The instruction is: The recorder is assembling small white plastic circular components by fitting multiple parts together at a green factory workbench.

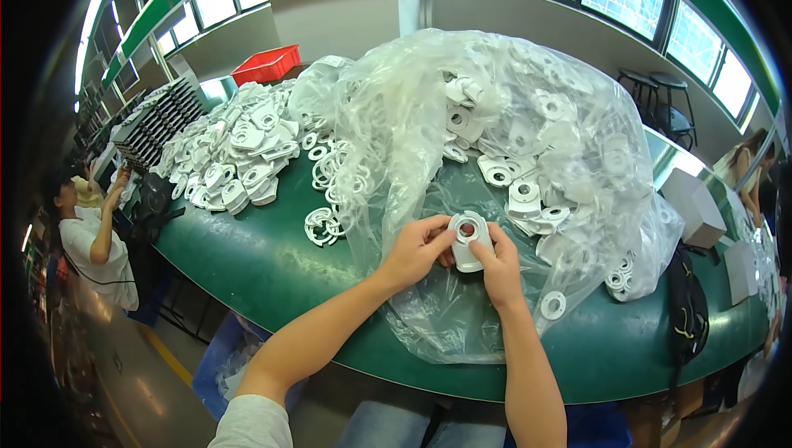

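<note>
Between both hands I hold a white plastic housing [470, 261] with a round hole at its upper end, just above the bag's near edge. My left hand [415, 250] pinches its left side with thumb and fingers. From the right, my right hand [500, 268] grips it, the thumb lying on its front face. Under and behind my hands spreads a large clear plastic bag [396, 126], with many similar white housings [524, 194] in its mouth. White rings [322, 225] lie left of the bag, beside a heap of white housings [239, 147].
The green table [247, 246] curves around me. At its back stand a red bin [266, 64] and stacked dark trays [157, 126]. White boxes [691, 207] and a black bag [687, 308] are on the right. A blue bin [216, 361] sits below. Other people work at both sides.
</note>
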`<state>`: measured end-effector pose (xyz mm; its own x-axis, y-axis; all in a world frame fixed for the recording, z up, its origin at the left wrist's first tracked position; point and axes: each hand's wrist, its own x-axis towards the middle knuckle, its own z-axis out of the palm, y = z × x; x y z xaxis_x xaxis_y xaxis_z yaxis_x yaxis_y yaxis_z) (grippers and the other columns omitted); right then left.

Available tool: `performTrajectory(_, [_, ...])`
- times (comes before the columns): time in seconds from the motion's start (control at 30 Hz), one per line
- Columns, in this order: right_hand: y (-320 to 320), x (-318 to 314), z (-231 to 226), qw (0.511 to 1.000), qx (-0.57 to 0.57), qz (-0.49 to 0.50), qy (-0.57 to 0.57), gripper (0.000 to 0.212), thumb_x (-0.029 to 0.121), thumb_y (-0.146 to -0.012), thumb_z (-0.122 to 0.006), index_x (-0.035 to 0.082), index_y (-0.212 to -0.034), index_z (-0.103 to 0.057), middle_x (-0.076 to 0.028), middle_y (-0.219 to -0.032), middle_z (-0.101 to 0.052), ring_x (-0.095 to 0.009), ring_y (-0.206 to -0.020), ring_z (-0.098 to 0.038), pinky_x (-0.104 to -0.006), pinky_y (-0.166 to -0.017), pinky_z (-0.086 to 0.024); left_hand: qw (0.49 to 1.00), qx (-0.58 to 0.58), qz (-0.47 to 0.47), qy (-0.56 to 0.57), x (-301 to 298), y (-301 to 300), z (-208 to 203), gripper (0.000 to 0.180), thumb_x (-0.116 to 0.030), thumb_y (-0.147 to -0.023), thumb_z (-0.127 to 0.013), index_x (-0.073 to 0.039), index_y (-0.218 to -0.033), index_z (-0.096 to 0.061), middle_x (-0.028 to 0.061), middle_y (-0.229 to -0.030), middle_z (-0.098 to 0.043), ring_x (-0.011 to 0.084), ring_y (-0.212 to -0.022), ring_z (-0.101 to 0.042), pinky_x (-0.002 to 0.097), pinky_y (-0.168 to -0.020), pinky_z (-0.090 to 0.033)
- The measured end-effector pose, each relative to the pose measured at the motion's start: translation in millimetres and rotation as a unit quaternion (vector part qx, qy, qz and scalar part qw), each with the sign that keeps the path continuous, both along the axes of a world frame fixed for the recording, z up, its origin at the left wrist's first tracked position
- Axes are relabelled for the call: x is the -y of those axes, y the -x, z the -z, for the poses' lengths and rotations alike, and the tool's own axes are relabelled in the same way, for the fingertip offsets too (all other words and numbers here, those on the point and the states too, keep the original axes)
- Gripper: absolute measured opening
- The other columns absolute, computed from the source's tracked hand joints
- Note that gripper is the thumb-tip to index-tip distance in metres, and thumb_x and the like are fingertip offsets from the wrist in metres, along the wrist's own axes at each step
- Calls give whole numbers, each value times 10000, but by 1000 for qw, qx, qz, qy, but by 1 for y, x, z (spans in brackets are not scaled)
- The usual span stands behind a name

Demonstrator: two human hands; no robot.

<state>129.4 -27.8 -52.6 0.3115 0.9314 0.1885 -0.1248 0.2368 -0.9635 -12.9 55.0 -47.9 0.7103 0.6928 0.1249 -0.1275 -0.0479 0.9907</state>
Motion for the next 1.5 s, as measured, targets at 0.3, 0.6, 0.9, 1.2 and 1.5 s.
performTrajectory(0.3, [-4,-2,7,1000,5,-10,-12,284,27,-793,-484,-10,-1065,-555,-41,-971,-598,-103,-866,-558,-236,-771,-435,999,-18,-24,-20,7,-4,-6,134,-77,-892,-577,15,-986,-601,31,-804,-636,85,-664,-585,229,-612,-474])
performTrajectory(0.6, [-3,-8,16,995,65,69,-7,314,243,-972,-464,-1,-849,-619,11,-787,-591,-62,-729,-492,-230,-657,-402,995,-47,-6,-84,4,5,-6,239,-30,-848,-606,6,-1085,-603,20,-892,-646,58,-769,-576,221,-649,-468])
performTrajectory(0.9, [-15,-1,18,998,-25,43,42,418,345,-988,-416,14,-835,-618,-51,-783,-630,-103,-668,-573,-211,-598,-430,975,26,-23,-218,15,26,-28,225,-49,-834,-598,15,-1050,-604,21,-788,-615,65,-677,-511,232,-621,-433])
performTrajectory(1.2, [6,-5,5,999,-23,-19,14,418,335,-995,-396,-13,-873,-592,-117,-751,-641,-155,-573,-603,-226,-517,-472,777,-202,-579,-139,-148,312,-13,270,-151,-758,-680,40,-940,-622,73,-727,-642,154,-636,-594,298,-565,-469])
performTrajectory(1.5, [-7,3,9,998,11,26,58,171,99,-874,-569,-28,-928,-669,-75,-742,-654,-114,-602,-601,-236,-547,-477,761,-233,-473,-378,-198,247,-113,381,-94,-713,-635,4,-1081,-612,135,-949,-661,218,-782,-654,319,-710,-507])
